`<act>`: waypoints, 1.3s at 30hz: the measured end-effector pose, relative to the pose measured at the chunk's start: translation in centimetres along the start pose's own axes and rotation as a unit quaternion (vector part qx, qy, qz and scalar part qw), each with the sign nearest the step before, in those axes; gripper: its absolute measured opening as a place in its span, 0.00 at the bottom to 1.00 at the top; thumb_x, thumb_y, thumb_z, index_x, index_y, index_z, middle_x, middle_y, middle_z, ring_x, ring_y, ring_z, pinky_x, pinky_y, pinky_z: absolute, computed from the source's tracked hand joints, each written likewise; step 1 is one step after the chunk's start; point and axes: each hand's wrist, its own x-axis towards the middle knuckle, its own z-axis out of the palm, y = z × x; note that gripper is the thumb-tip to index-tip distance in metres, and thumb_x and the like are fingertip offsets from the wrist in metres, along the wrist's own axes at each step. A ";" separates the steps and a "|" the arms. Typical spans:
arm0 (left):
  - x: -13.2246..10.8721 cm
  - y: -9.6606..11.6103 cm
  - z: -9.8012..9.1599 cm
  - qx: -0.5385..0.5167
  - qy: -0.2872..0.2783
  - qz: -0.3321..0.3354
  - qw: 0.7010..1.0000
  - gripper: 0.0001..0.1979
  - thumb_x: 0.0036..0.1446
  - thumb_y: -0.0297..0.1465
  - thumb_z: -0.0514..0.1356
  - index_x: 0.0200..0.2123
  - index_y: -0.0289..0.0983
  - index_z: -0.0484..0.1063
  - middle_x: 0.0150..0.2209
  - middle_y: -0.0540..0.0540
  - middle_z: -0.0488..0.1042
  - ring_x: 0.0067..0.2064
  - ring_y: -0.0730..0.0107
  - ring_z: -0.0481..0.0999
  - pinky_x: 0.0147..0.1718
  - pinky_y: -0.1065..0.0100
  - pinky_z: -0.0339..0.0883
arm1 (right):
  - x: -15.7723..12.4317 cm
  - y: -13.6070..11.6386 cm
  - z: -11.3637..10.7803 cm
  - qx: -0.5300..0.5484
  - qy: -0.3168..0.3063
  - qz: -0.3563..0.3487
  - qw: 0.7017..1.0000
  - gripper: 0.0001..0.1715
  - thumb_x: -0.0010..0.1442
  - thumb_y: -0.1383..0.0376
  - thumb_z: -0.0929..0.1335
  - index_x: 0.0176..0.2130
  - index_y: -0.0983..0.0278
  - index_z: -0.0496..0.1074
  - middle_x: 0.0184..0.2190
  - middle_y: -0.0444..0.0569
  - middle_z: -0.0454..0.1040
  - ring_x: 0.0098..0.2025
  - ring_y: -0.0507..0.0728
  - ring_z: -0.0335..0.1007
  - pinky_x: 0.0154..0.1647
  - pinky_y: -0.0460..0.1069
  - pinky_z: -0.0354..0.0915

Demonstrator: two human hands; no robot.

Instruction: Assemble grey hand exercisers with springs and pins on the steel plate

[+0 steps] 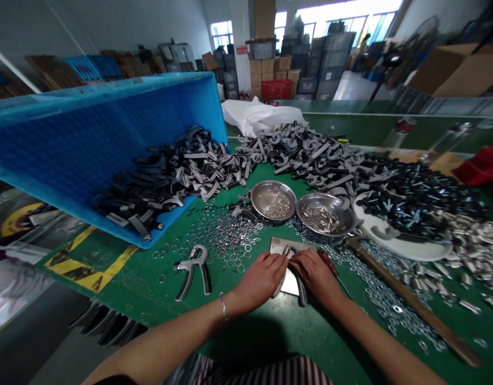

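Note:
Over a metal plate [291, 287] on the green table, both my hands are closed on a grey-and-black hand grip strengthener [301, 289]. My left hand [263, 278] holds its left side near the metal spring part [287, 250]. The fingers of my right hand [315, 271] pinch near its top, and one curved handle points down toward me. Fingers hide much of the piece. Left of my hands, another hand grip [195, 270] with a spring lies on the table. Beside my right hand rests a screwdriver [329, 262] with a red handle.
A tipped blue crate [110, 115] holds many grip handles, and more pile up behind. Two metal bowls [266, 195] contain small parts. A hammer [410, 299] lies right, among nuts. Rings [230, 240] scatter left; a white tray [415, 250] carries black knobs with bolts.

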 end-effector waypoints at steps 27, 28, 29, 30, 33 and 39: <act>10.6 -13.7 -2.0 -0.132 -0.034 -0.199 0.971 0.13 0.61 0.24 0.56 0.45 0.35 0.80 0.45 0.40 0.80 0.49 0.61 0.77 0.55 0.60 0.66 | -2.4 -0.8 -2.0 -0.288 -0.130 -0.115 0.942 0.34 0.60 0.80 0.60 0.65 0.71 0.61 0.57 0.64 0.70 0.53 0.65 0.70 0.54 0.59 0.72; 11.3 -13.6 -1.6 -0.131 -0.049 -0.197 0.970 0.13 0.61 0.24 0.57 0.43 0.35 0.80 0.44 0.39 0.80 0.48 0.61 0.78 0.53 0.61 0.67 | -2.4 -0.7 -2.1 -0.287 -0.131 -0.120 0.941 0.34 0.61 0.79 0.60 0.65 0.71 0.61 0.57 0.64 0.71 0.53 0.65 0.70 0.54 0.59 0.72; 11.9 -13.6 -1.3 -0.128 -0.063 -0.197 0.970 0.12 0.61 0.24 0.57 0.42 0.34 0.80 0.43 0.39 0.80 0.48 0.60 0.78 0.52 0.62 0.68 | -2.5 -0.6 -2.1 -0.286 -0.133 -0.127 0.940 0.34 0.61 0.79 0.60 0.65 0.71 0.60 0.57 0.64 0.70 0.53 0.65 0.70 0.54 0.60 0.72; 12.6 -13.5 -0.9 -0.126 -0.075 -0.199 0.969 0.11 0.61 0.24 0.57 0.42 0.34 0.80 0.43 0.38 0.80 0.47 0.59 0.78 0.51 0.62 0.69 | -2.5 -0.5 -2.1 -0.286 -0.134 -0.133 0.940 0.34 0.61 0.79 0.60 0.65 0.70 0.60 0.57 0.64 0.70 0.53 0.65 0.70 0.54 0.60 0.72; 14.3 -13.2 -0.1 -0.114 -0.104 -0.205 0.967 0.10 0.62 0.25 0.58 0.41 0.32 0.79 0.44 0.35 0.79 0.48 0.57 0.78 0.50 0.62 0.70 | -2.5 -0.6 -1.9 -0.278 -0.127 -0.130 0.943 0.35 0.61 0.79 0.59 0.66 0.68 0.59 0.57 0.63 0.71 0.52 0.65 0.70 0.52 0.60 0.73; 15.7 -13.2 1.5 -0.114 -0.141 -0.217 0.959 0.15 0.65 0.37 0.60 0.50 0.33 0.71 0.49 0.41 0.74 0.47 0.62 0.76 0.47 0.55 0.73 | -3.4 0.6 -3.5 -0.199 -0.106 -0.074 0.972 0.29 0.66 0.74 0.57 0.64 0.61 0.62 0.57 0.58 0.70 0.56 0.63 0.68 0.55 0.59 0.70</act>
